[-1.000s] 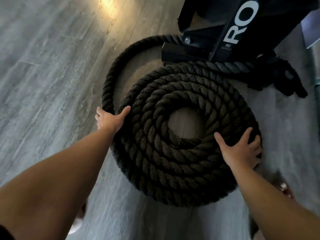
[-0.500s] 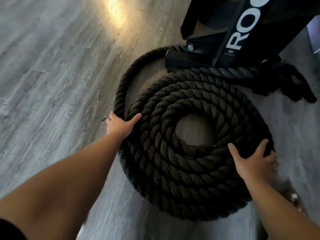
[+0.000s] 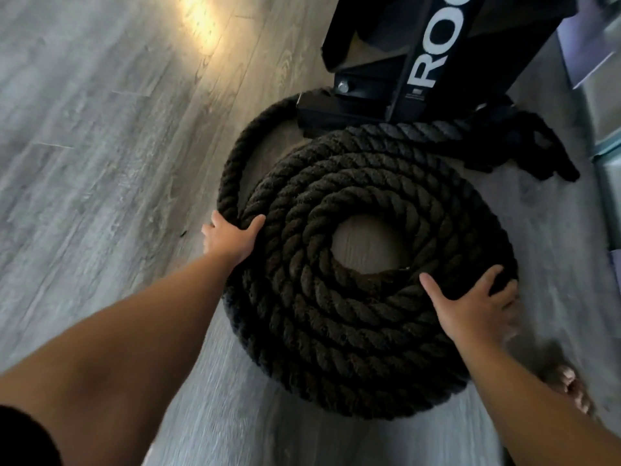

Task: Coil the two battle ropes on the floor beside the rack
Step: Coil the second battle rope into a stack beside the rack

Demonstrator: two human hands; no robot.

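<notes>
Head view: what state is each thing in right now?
coil: wound flat on the floor, centre open.
rack: standing behind the coil.
rope tail: loose, arcing from the coil's left toward the rack.
left hand: grips the coil's left edge.
right hand: spread on the coil's right side.
dark bundle: heaped beside the rack's base.

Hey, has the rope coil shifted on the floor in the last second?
Yes. The coil slid slightly right: its hole was straight below the bolt on the rack foot, now it lies right of it.
</notes>
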